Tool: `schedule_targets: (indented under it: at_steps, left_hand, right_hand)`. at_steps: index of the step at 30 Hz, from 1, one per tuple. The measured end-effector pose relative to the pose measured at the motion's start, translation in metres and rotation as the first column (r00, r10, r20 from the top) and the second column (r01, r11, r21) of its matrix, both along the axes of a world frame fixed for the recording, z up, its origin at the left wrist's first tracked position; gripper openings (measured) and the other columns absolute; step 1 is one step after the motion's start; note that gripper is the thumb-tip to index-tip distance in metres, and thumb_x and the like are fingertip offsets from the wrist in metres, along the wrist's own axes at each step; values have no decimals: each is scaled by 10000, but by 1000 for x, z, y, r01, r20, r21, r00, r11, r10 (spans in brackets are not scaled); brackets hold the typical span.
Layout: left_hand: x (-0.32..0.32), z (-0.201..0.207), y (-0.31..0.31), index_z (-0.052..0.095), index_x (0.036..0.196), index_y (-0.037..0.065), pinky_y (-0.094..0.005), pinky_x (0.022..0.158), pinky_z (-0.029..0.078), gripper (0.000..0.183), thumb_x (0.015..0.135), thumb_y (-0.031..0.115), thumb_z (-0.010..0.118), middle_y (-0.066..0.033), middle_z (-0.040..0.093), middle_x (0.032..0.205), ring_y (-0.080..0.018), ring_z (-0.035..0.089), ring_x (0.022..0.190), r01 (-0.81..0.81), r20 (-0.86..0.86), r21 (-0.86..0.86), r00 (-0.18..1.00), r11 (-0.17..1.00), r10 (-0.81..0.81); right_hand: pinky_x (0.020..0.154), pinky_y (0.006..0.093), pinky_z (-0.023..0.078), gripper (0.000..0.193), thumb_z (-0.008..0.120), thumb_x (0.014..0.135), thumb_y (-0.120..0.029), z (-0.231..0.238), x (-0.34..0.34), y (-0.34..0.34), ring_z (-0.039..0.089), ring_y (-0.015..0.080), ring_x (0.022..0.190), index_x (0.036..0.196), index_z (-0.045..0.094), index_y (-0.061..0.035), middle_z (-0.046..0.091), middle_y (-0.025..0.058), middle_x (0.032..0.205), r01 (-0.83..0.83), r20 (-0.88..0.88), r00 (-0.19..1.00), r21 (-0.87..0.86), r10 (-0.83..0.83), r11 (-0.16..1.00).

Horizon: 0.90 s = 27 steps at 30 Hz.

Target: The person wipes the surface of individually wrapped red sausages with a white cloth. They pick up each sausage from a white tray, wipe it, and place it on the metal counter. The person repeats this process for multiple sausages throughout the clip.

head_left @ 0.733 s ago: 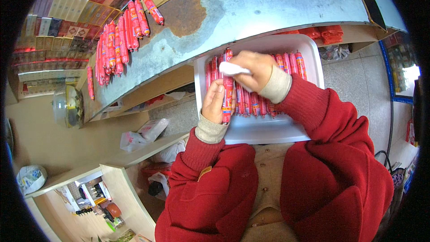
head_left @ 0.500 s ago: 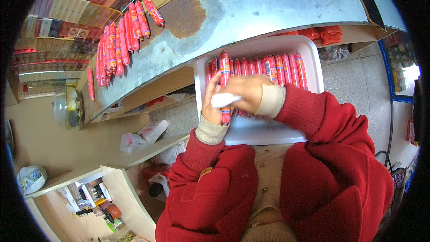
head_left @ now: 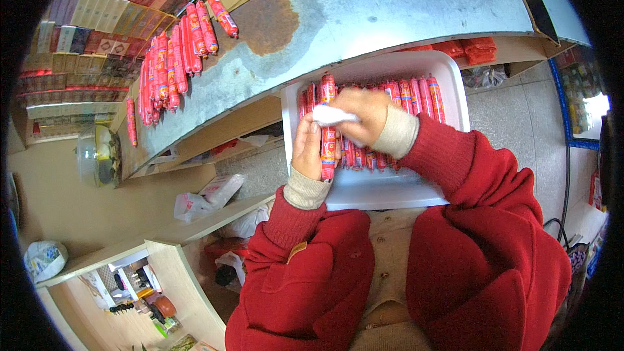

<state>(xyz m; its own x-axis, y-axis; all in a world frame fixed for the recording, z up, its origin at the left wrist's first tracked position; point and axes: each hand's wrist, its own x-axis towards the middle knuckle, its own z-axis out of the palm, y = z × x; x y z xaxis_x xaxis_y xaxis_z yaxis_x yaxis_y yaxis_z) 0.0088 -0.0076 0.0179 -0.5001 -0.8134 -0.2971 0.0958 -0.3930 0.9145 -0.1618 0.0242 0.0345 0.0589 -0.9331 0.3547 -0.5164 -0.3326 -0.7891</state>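
A red-wrapped sausage [head_left: 328,149] stands lengthwise in my left hand [head_left: 305,149], whose fingers are closed round it. Against its upper half my right hand [head_left: 365,116] presses a white wipe [head_left: 333,115], a little blurred by motion; it looks like folded tissue or cloth. Both hands are over a white plastic tub [head_left: 460,101] on my lap. Inside the tub lie several like sausages [head_left: 416,99] in a row, partly hidden under my right hand and wrist.
More sausages [head_left: 162,68] lie in a pile at the left end of a worn grey-blue counter [head_left: 364,6]. Stacked small boxes [head_left: 97,16] fill the far left. Red packets [head_left: 478,47] sit on the shelf under the counter. An open drawer [head_left: 185,279] with small items stands at lower left.
My right hand has slid the white wipe up along the sausage, away from me. The lower part of the sausage now shows. My left hand has stayed nearly still.
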Motion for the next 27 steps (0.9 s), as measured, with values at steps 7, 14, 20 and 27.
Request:
schedule_targets:
  at_steps: [7,14,20,27]
  left_hand:
    - [3,-4,-3,466,1206,59,-241,693,489,309,1000,282,407,-46,579,928,-111,584,792,-108,-71,-3,992,994,107]
    - [5,1,3,446,1178,111,-246,393,399,300,989,340,405,-69,550,779,-130,498,501,131,-51,0,990,991,-131]
    - [0,2,-3,377,1349,73,-212,579,469,392,993,235,395,-37,569,861,-98,553,661,46,13,-184,999,982,-44]
    - [2,4,0,377,1343,87,-241,465,456,407,978,262,427,-87,591,840,-129,550,558,109,-53,-30,993,994,-110]
  right_hand:
    - [767,413,504,261,617,796,-194,5,10,15,616,321,891,1042,590,-110,613,111,959,-274,-65,961,-57,270,960]
    - [753,397,507,216,623,797,-126,-1,-11,-6,613,336,899,1008,625,-80,628,139,941,96,109,990,-89,-86,991]
    - [765,407,510,306,634,787,-198,5,9,13,612,316,911,1091,609,-175,622,92,988,-221,-43,975,-10,220,975]
    - [734,415,511,233,618,809,-190,0,-2,0,619,334,873,1034,618,-131,629,127,939,-78,-2,997,-115,79,990]
